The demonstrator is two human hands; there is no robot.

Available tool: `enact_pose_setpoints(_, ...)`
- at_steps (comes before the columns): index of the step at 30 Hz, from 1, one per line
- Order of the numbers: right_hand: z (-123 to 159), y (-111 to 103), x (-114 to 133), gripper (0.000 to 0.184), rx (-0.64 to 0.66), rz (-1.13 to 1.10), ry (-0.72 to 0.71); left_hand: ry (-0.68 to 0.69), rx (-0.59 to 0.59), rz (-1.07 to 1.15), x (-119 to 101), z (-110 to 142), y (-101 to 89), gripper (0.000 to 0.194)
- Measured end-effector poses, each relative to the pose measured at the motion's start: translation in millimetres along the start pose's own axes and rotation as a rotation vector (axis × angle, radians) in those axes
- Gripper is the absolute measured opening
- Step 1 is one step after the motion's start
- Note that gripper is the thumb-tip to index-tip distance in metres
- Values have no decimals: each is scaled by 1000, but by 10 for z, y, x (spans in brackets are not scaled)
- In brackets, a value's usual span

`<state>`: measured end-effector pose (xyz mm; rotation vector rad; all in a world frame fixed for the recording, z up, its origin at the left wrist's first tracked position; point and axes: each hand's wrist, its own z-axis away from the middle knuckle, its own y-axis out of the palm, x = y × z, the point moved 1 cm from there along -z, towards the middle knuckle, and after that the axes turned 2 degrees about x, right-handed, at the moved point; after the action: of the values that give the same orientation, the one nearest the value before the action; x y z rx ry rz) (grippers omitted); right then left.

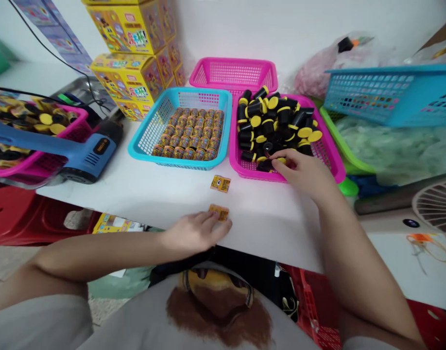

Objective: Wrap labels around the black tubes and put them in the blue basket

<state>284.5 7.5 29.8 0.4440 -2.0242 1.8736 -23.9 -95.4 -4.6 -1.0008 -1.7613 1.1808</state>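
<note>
My right hand [301, 172] reaches over the front rim of a pink basket [334, 163]. Its thumb and fingertips are closed on a small black cup [265, 165] among many black cups with yellow lids; part of the grip is hidden. My left hand [194, 233] rests palm down at the table's front edge, thumb apart from the fingers. Its fingertips touch a small yellow printed label [219, 212] lying on the table. Just beyond that lies a second yellow label [220, 183], apart from both hands.
Left of the cups stands a blue basket [135, 150] with rows of wrapped cups. Yellow boxes [130, 78] are stacked behind it. A blue heat gun [90, 155] lies at left by another pink basket [82, 116]. A fan [436, 204] sits at right. An unfilled-looking pink basket [233, 73] stands behind.
</note>
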Motion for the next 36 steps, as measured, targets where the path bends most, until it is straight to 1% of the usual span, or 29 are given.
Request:
enact_pose_setpoints(1,8,20,-13,31,-63,-21,-52,-36,98,43,86,-31,10,41)
enact_pose_setpoints(3,29,60,-42,31,-267,-82,-198,-149,260,186,223,-72,-6,43)
enact_pose_setpoints(4,41,79,-58,30,-385,-117,-273,-209,307,281,272,-85,-33,43)
enact_pose_setpoints(5,55,97,-73,30,-495,-149,-333,-272,310,372,316,-101,-72,43)
enact_pose_setpoints(6,69,113,-83,28,-585,-178,-377,-326,268,453,359,-126,-122,41)
enact_pose_setpoints(8,96,140,-78,24,-694,-239,-426,-369,102,589,455,-216,-237,34)
enact_pose_setpoints(10,132,162,-28,18,-748,-343,-477,-347,-80,695,571,-366,-333,24)
enact_pose_setpoints(11,155,175,12,16,-754,-408,-501,-331,-145,756,631,-456,-357,19)
enact_pose_setpoints(12,183,190,58,15,-751,-472,-525,-331,-194,831,690,-546,-359,14)
enact_pose_setpoints(14,248,223,154,17,-711,-578,-561,-388,-258,998,786,-703,-291,6)
enact_pose_setpoints(15,282,239,196,20,-669,-627,-571,-427,-266,1088,818,-759,-224,11)
enact_pose_setpoints(17,346,261,256,31,-546,-738,-585,-480,-245,1235,847,-813,-57,22)
enact_pose_setpoints(19,401,258,284,39,-407,-836,-594,-449,-187,1295,843,-796,108,35)
enact_pose_setpoints(20,424,247,290,40,-342,-862,-595,-420,-164,1292,836,-769,175,46)
enact_pose_setpoints(22,459,217,296,35,-239,-872,-592,-370,-147,1243,824,-704,272,71)
enact_pose_setpoints(23,470,202,299,32,-204,-873,-589,-355,-155,1211,820,-674,304,79)
enact_pose_setpoints(24,477,191,303,31,-174,-878,-584,-341,-174,1183,817,-651,329,83)
enact_pose_setpoints(26,484,181,313,32,-128,-898,-575,-292,-234,1140,809,-626,367,85)
enact_pose_setpoints(30,489,180,327,36,-40,-911,-568,-170,-342,1074,809,-630,438,79)
enact_pose_setpoints(31,493,173,327,35,-43,-906,-565,-155,-364,1057,816,-633,455,78)
enact_pose_setpoints(33,507,149,327,32,-88,-889,-549,-142,-403,1026,834,-635,487,79)
enact_pose_setpoints(35,521,126,333,31,-134,-871,-533,-143,-431,1004,847,-633,517,82)
enact_pose_setpoints(36,526,121,340,30,-137,-868,-534,-139,-440,998,847,-632,529,84)
